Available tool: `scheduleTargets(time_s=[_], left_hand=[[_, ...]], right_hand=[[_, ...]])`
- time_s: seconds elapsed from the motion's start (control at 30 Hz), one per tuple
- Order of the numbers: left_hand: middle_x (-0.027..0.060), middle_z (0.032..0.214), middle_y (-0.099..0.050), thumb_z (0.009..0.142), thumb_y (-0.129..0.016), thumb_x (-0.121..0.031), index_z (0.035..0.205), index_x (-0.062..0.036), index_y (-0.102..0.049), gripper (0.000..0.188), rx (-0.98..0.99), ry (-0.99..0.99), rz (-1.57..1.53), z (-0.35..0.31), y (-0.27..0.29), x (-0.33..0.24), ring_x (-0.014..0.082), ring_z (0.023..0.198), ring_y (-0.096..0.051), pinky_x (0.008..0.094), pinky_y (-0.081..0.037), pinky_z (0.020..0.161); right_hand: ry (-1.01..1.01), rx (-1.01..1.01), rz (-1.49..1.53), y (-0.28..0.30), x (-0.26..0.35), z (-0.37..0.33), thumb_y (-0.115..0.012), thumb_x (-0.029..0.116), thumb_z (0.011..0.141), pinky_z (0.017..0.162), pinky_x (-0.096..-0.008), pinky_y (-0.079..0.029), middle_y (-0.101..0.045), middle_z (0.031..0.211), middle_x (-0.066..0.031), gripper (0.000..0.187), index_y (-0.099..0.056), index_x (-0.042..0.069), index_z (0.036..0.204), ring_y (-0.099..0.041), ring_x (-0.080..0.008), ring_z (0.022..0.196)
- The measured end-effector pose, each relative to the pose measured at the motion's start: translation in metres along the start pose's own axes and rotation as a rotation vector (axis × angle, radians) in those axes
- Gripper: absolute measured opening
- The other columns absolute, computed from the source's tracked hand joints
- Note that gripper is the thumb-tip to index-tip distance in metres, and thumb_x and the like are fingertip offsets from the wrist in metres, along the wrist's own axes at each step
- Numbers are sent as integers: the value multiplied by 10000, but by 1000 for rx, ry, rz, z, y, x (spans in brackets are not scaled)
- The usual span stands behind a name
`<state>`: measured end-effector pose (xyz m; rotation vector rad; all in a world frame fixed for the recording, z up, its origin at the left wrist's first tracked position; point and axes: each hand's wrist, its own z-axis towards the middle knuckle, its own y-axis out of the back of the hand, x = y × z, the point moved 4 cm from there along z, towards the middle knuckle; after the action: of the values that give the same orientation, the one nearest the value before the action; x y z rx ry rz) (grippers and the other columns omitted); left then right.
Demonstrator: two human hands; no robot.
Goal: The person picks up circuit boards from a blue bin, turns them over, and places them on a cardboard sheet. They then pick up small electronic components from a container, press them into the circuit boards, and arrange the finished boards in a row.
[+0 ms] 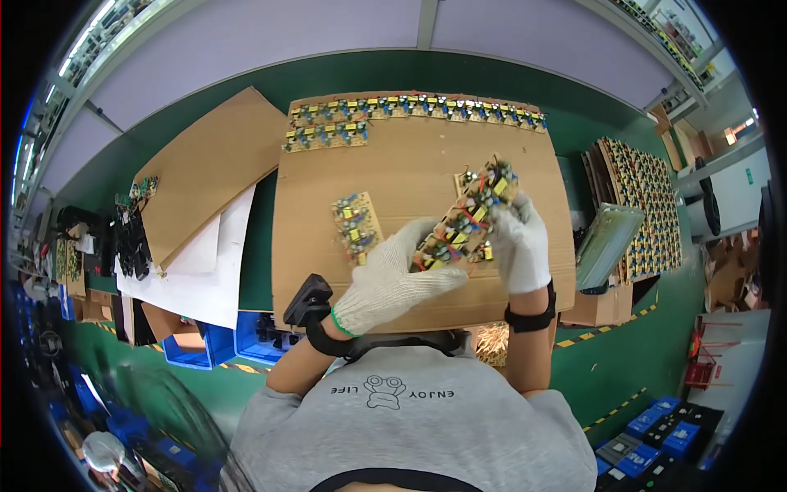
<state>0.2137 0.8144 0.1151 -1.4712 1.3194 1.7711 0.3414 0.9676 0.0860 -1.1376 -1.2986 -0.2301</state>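
Note:
Both hands wear pale knitted gloves over a sheet of brown cardboard (410, 176). My left hand (398, 277) has its thumb and fingers about the lower left end of a cluster of circuit boards (464, 225), populated with yellow, blue and black parts and red wires. My right hand (522, 246) is closed at the right side of the same cluster, near its upper end. How many boards are in it I cannot tell. Left of my left hand, a separate board panel (356, 225) lies flat on the cardboard, its lower end next to the glove.
Rows of circuit boards (410, 108) line the cardboard's far edge. At the left lie a tilted cardboard sheet (205, 164) and black cables (133, 238). To the right are stacked board panels (648, 213) and a clear plastic tray (608, 242). Blue bins (201, 344) stand below the table's left side.

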Motion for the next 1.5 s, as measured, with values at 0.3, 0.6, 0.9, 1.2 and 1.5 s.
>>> scheduleTargets(time_s=[0.3, 0.6, 0.9, 1.2, 1.5], left_hand=[[74, 839, -635, 749, -663, -123, 944, -94, -604, 206, 131, -529, 621, 18, -101, -69, 285, 798, -638, 406, -500, 681], [172, 1315, -503, 655, -811, -225, 1455, -54, -317, 955, 3, -485, 659, 36, -177, -79, 330, 1109, -540, 409, -441, 911], [172, 1325, -499, 733, -764, -252, 1427, -51, -351, 831, 11, -412, 647, 41, -220, -57, 353, 1151, -512, 426, -403, 965], [127, 1119, -573, 723, -754, -222, 1185, -79, -567, 518, -23, -420, 689, 55, -232, -45, 325, 1094, -537, 431, -427, 917], [133, 1263, -501, 554, -835, -340, 1164, -123, -580, 696, 263, -640, 689, 38, -251, -70, 389, 1198, -450, 529, -386, 977]], right_hand=[[733, -61, -868, 88, 124, -67, -636, 49, 772, 1014, -389, -406, -615, 1140, -144, 401, -571, -14, 1162, -568, -274, 1091], [673, -126, -1378, 175, 107, -85, -751, 109, 748, 728, -351, -492, -633, 868, -122, 309, -596, 33, 1005, -620, -288, 795], [587, -963, -1066, 383, 55, -60, -711, 156, 852, 751, -359, -486, -664, 898, -138, 228, -614, -6, 980, -625, -254, 791], [354, -1119, -1300, 379, 73, -42, -712, 437, 837, 723, -434, -492, -671, 903, -199, 492, -582, 0, 1021, -644, -354, 794], [322, -1027, -1286, 406, 75, -29, -563, 463, 932, 748, -462, -464, -658, 875, -263, 505, -584, -30, 1042, -623, -433, 834]])
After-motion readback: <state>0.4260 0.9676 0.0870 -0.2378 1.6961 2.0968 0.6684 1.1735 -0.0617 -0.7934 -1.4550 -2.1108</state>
